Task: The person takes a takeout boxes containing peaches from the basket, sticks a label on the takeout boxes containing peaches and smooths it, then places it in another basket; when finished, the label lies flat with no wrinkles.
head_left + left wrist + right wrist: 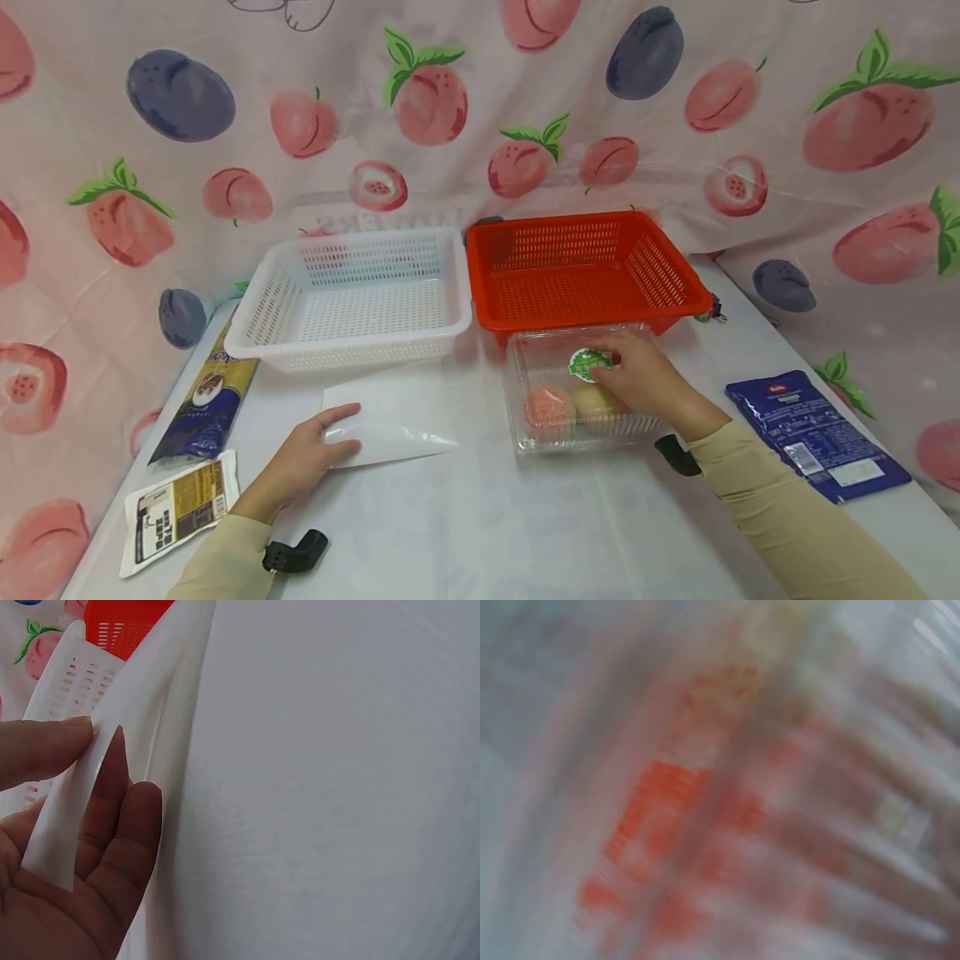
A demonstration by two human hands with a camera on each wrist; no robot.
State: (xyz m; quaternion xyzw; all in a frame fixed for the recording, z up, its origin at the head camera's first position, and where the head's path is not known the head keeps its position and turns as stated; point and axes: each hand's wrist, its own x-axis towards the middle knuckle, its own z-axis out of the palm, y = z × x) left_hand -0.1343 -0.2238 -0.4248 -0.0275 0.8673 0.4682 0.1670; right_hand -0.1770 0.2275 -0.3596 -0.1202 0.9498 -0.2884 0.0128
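My left hand (318,446) pinches the near left part of a glossy white sheet or flat packet (390,417), which hides its own underside. In the left wrist view, the thumb (52,746) and curled fingers (131,847) have the white edge (64,825) between them. Over a clear plastic lidded box (543,358), my right hand (645,375) grips at the lid by a green round sticker (587,364), thumb and forefinger bent. Inside the box lie a pink round item (549,406) and a pale yellowish one (594,400). The right wrist view is blurred.
Behind stand a white slotted basket (348,340) and a red slotted basket (592,321), side by side. A blue-and-gold packet (213,400) and a white-and-gold pouch (180,508) lie on the left. On the right is a blue pouch (817,433).
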